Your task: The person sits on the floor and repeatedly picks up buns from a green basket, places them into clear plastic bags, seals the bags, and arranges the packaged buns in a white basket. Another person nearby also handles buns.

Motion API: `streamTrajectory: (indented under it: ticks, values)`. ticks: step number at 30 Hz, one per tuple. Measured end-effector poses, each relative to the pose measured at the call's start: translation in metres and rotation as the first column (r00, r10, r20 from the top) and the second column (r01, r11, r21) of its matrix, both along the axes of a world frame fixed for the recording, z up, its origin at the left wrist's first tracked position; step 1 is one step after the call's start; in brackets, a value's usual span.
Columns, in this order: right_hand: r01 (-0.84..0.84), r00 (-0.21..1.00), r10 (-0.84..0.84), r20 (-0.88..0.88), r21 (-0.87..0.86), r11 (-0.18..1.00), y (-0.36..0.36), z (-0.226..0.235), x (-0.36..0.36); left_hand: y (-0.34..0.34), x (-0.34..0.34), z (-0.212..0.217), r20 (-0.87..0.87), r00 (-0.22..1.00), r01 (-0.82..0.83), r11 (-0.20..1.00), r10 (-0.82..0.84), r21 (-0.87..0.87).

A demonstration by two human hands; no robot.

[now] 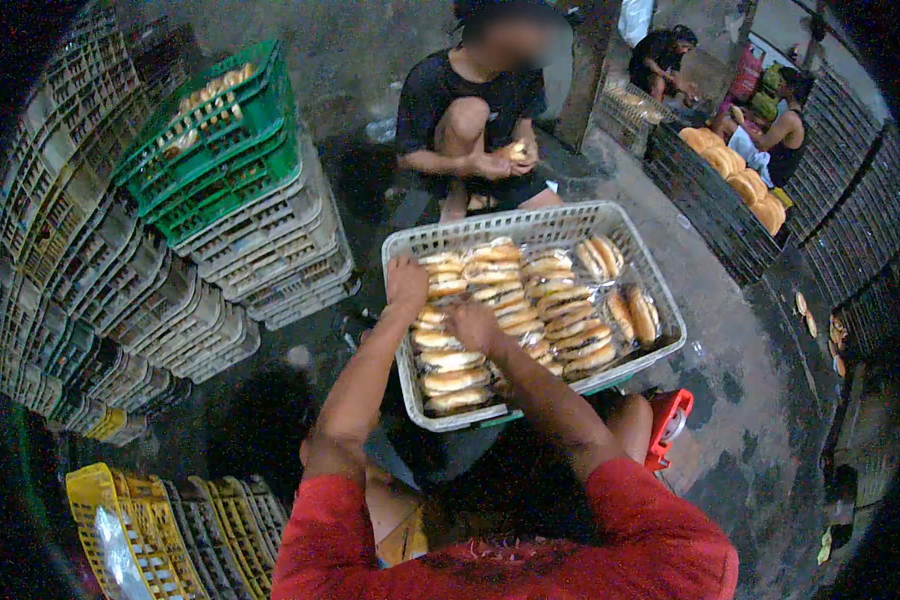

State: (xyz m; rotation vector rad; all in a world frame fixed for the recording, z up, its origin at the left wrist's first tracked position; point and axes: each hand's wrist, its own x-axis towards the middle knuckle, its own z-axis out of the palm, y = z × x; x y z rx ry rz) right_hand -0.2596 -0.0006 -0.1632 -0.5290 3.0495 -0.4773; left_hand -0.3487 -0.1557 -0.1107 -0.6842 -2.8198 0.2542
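A grey plastic crate (631, 372) in front of me holds rows of filled bread rolls (455, 382), several in clear wrappers. At the crate's left wall is my left hand (407, 284), its fingers curled down beside the leftmost row. What those fingers hold, if anything, is hidden. My right hand (473, 326) reaches in between the left and middle rows, closed with bent fingers on a bread roll. At the right end of the crate, two wrapped rolls (634, 315) lie at another angle from the rows.
Across the crate a person (475, 120) in black sits holding a roll. Stacked grey crates (280, 250) with green crates (220, 165) on top stand at left. Yellow crates (145, 530) are lower left, a red scale-like object (670, 425) at right. Other people work behind large loaves (735, 175).
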Motion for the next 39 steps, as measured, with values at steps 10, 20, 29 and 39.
streamTrajectory:
  ticks: [10,20,29,39]
  values:
    - [0.337,0.918,-0.188,0.350,-0.937,-0.098,-0.003,0.034,0.029,-0.003,0.158,0.044,0.028,0.888,-0.143,-0.217,-0.459,0.966]
    - [0.204,0.919,-0.385,0.085,-0.938,0.281,0.053,0.090,0.167,0.043,0.264,0.031,0.103,0.617,-0.719,-0.505,-0.780,0.477]
    - [0.292,0.940,-0.281,0.192,-0.880,0.375,0.061,0.108,0.221,0.051,0.298,0.052,0.237,0.666,-0.589,-0.302,-0.708,0.750]
    - [0.104,0.977,-0.212,0.017,-0.909,0.405,0.062,0.125,0.251,0.056,0.299,0.073,0.306,0.748,-0.489,-0.178,-0.589,0.854]
